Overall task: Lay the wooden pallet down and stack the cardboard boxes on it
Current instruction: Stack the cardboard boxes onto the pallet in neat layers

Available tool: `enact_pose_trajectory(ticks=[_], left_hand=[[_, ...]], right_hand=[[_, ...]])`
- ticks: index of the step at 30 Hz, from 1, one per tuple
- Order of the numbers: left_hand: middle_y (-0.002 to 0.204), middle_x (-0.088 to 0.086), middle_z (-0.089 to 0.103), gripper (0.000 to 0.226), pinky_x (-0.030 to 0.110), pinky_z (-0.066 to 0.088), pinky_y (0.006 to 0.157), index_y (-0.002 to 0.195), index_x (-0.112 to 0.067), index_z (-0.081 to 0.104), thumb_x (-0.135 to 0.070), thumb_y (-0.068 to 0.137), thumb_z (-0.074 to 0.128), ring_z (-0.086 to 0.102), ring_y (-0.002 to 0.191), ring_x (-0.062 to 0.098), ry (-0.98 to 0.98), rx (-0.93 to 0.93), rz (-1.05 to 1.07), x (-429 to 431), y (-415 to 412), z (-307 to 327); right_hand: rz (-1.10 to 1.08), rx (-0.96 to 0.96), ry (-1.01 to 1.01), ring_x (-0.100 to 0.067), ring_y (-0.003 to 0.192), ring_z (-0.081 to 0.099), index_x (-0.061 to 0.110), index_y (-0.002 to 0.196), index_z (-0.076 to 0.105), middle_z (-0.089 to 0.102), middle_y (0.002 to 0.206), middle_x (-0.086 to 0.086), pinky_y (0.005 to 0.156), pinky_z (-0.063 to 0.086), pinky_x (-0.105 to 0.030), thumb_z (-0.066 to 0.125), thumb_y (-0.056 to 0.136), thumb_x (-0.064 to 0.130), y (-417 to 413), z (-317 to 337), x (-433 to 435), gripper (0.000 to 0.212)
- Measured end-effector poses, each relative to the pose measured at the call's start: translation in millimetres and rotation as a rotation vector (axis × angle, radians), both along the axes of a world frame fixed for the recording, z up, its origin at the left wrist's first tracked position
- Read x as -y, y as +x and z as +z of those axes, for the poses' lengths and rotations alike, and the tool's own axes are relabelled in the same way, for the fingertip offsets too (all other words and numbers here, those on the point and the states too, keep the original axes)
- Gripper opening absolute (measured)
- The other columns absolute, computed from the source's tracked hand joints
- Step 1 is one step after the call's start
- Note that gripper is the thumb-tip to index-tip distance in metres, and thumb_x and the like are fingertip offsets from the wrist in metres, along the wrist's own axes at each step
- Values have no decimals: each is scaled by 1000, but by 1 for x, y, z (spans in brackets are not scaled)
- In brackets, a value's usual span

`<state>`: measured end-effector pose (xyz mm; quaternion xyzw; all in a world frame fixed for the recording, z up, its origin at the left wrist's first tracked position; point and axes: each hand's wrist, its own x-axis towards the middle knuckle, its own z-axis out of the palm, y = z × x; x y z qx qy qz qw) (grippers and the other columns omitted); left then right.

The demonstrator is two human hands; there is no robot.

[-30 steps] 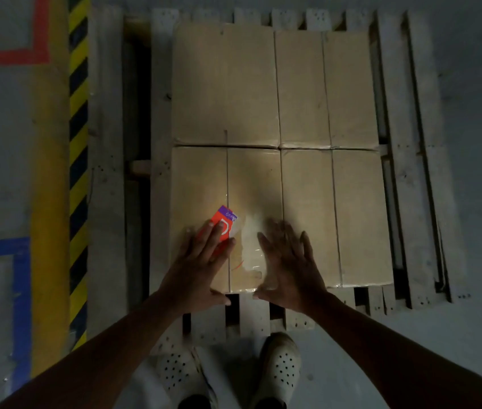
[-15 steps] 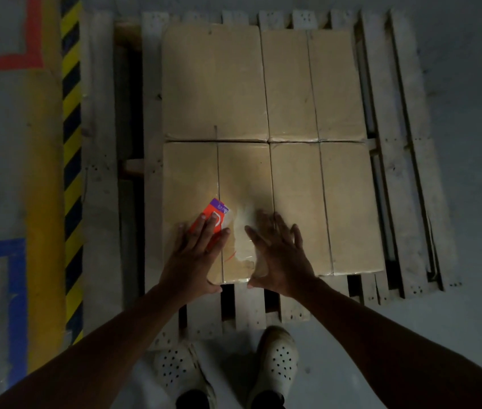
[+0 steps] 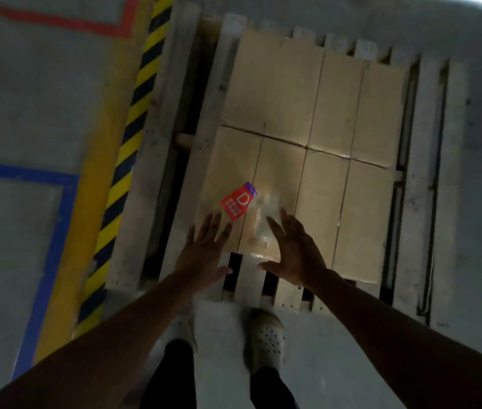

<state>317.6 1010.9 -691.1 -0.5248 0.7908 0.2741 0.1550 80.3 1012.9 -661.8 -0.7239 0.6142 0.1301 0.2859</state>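
- Two hands in view: left hand (image 3: pixel 201 252) spread flat, fingers straight, at the near box edge; contact unclear.
- Flush-packed cardboard boxes (image 3: pixel 278 169) are judged stiff, smooth and moderately heavy; take each by opposite side edges.
- Likewise spread, the right hand (image 3: pixel 296 252) holds nothing.
- Beneath them, the wooden pallet (image 3: pixel 424 202) lies flat on the floor.

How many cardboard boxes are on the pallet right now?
4 boxes show, two by two: far left, far right, near left, near right. More may hide underneath.
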Motion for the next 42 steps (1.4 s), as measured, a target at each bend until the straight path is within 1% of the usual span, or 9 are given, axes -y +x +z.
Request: enact_pose_trajectory(ticks=[4, 13, 20, 26, 29, 33, 36, 39, 42], left_hand=[[162, 9, -25, 107, 55, 8, 122, 157, -23, -13, -57, 87, 60, -18, 151, 29, 18, 31, 146, -27, 0, 15], [164, 7, -18, 106, 55, 8, 122, 158, -21, -9, -57, 87, 60, -15, 152, 28, 14, -95, 517, -117, 2, 42], [164, 11, -17, 104, 55, 9, 122, 157, -23, -9, -56, 88, 62, -14, 152, 30, 119, -11, 826, -243, 73, 62], [165, 16, -2, 88, 57, 8, 121, 158, -20, 4, -53, 94, 54, -5, 152, 34, 103, 150, 1093, -364, 141, 84], [164, 16, 9, 75, 57, 6, 122, 157, -17, 15, -48, 97, 48, 0, 152, 34, 10, 147, 1139, -396, 158, 109], [160, 13, 26, 64, 49, 14, 122, 152, -15, 33, -37, 96, 56, 13, 151, 31, -239, -105, 1186, -395, 162, 168], [152, 16, 41, 57, 53, 22, 119, 145, -12, 45, -33, 94, 58, 23, 148, 34, -400, -195, 1193, -403, 177, 200], [138, 16, 54, 54, 56, 33, 110, 136, -11, 54, -37, 88, 51, 39, 138, 38, -499, -76, 1343, -433, 214, 208], [139, 13, 51, 49, 62, 26, 112, 137, -16, 50, -41, 96, 49, 40, 136, 33, -395, 149, 1516, -473, 254, 210]], right_hand=[[89, 12, 77, -32, 154, -1, 28, 159, 1, -12, 167, -7, 121, 25, -52, 65, 79, 70, -5, 23, -4, 111], [317, -21, 123, -35, 151, 10, 20, 160, 10, 1, 167, -12, 114, 35, -52, 64, 84, 65, 0, 46, -33, 104], [495, 40, 190, -37, 150, 16, 20, 160, 10, 7, 167, -11, 117, 28, -52, 65, 84, 63, 87, 47, -91, 103], [622, 49, 282, -35, 150, 13, 23, 159, 14, 8, 167, -9, 116, 31, -53, 69, 83, 60, 175, 52, -172, 101], [685, 92, 263, -34, 150, 16, 23, 159, 14, 11, 166, -10, 116, 31, -51, 70, 84, 56, 212, 54, -222, 99], [719, 152, 293, -33, 150, 18, 24, 159, 15, 13, 167, -9, 115, 31, -49, 66, 83, 60, 251, 69, -286, 98], [664, 162, 325, -30, 150, 21, 25, 158, 16, 17, 166, -7, 114, 33, -49, 63, 85, 64, 270, 87, -328, 95], [595, 176, 358, -28, 144, 34, 19, 156, 27, 33, 159, -9, 111, 35, -39, 59, 89, 62, 282, 107, -367, 86], [475, 196, 518, -23, 128, 52, 19, 147, 43, 54, 136, -2, 96, 46, -32, 54, 88, 67, 290, 127, -407, 77]])
